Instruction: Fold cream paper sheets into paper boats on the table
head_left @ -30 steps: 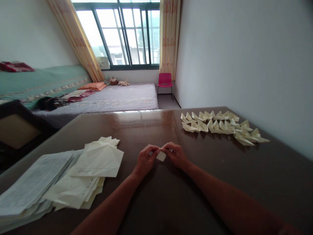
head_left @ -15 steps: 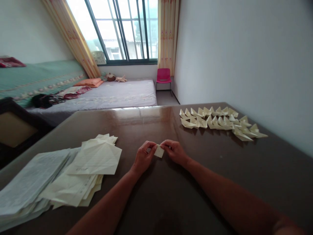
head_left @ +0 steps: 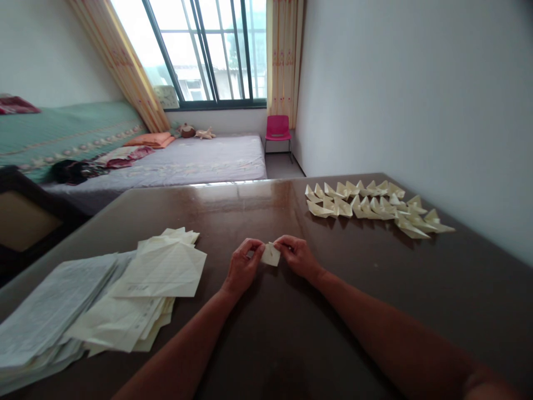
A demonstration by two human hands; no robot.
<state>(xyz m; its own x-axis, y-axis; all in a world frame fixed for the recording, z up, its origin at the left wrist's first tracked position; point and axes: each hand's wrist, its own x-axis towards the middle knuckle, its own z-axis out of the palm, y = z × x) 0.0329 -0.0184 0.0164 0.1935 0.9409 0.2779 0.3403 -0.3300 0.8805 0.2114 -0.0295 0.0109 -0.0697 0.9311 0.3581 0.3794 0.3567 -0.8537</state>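
A small folded piece of cream paper is pinched between both my hands just above the dark brown table. My left hand grips its left edge with curled fingers. My right hand pinches its right edge, thumb and fingers pressed together. Several finished folded paper boats lie in rows at the far right of the table.
A loose stack of cream and lined paper sheets lies at the left of the table. Beyond the table are a bed, a pink chair and a window. A white wall runs along the right.
The folded paper has turned slightly between my fingers, showing more of its flat face. Both hands stay in the same place; the view has tilted a little.
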